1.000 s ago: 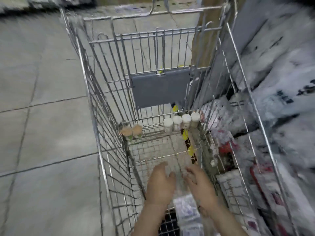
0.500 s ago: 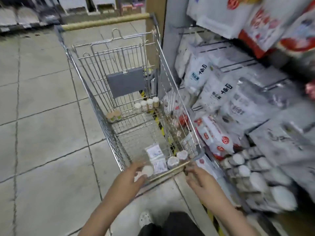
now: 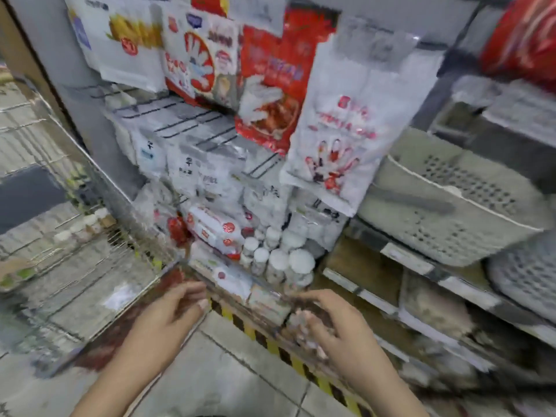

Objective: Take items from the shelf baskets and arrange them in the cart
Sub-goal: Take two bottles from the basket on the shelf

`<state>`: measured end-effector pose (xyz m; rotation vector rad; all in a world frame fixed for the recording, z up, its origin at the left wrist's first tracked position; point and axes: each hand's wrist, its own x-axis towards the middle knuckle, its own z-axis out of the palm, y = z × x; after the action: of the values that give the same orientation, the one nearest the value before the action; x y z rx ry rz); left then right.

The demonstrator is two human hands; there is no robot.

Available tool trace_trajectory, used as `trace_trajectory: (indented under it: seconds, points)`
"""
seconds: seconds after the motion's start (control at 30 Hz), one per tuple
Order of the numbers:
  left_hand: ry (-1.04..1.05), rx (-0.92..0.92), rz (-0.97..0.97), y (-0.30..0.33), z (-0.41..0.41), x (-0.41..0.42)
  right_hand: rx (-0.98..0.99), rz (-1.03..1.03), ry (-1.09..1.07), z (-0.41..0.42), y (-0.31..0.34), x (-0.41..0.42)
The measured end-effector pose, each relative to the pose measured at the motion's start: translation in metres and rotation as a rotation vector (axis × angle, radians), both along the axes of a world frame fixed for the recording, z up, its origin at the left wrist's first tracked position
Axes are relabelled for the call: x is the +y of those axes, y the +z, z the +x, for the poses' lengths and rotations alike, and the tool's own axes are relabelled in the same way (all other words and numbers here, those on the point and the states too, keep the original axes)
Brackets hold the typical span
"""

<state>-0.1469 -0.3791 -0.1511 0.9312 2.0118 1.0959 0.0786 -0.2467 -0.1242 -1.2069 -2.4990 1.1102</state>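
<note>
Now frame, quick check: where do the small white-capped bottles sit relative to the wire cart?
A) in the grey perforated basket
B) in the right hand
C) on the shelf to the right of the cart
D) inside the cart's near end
C: the cluster of small white-capped bottles stands on the low shelf among white packets, to the right of the metal wire shopping cart, left of the grey perforated plastic basket.

Blurred left hand (image 3: 177, 308) and right hand (image 3: 331, 320) hover empty between cart (image 3: 99, 182) and white-capped bottles (image 3: 278, 260).
</note>
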Motion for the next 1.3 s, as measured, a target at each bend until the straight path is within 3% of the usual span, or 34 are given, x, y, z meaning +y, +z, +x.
trace_trajectory:
  seconds: [0.23, 0.4, 0.53, 0.63, 0.83, 1.03, 1.17, 1.3]
  points:
    - [-0.372, 0.088, 0.051, 0.018, 0.149, 0.091, 0.018, 0.03, -0.297, 0.165, 0.016, 0.015]
    - [-0.633, 0.203, -0.003, 0.028, 0.225, 0.115, 0.012, 0.048, -0.394, 0.229, 0.022, 0.019]
    - [-0.699, 0.185, -0.016, 0.036, 0.233, 0.131, 0.071, 0.033, -0.423, 0.243, 0.022, 0.031]
    - [-0.704, 0.065, -0.017, 0.049, 0.221, 0.148, 0.129, 0.024, -0.432, 0.238, 0.025, 0.043]
    - [-0.7, -0.021, 0.181, 0.099, 0.195, 0.207, 0.317, 0.127, -0.49, 0.223, 0.059, 0.084]
    - [-0.733, 0.197, 0.417, 0.143, 0.195, 0.306, 0.348, 0.301, -0.465, 0.203, 0.102, 0.147]
    - [-0.863, 0.462, 0.209, 0.137, 0.204, 0.375, 0.235, 0.417, -0.411, 0.181, 0.111, 0.2]
    - [-0.945, 0.507, -0.059, 0.119, 0.211, 0.412, 0.027, 0.483, -0.403, 0.165, 0.109, 0.246]
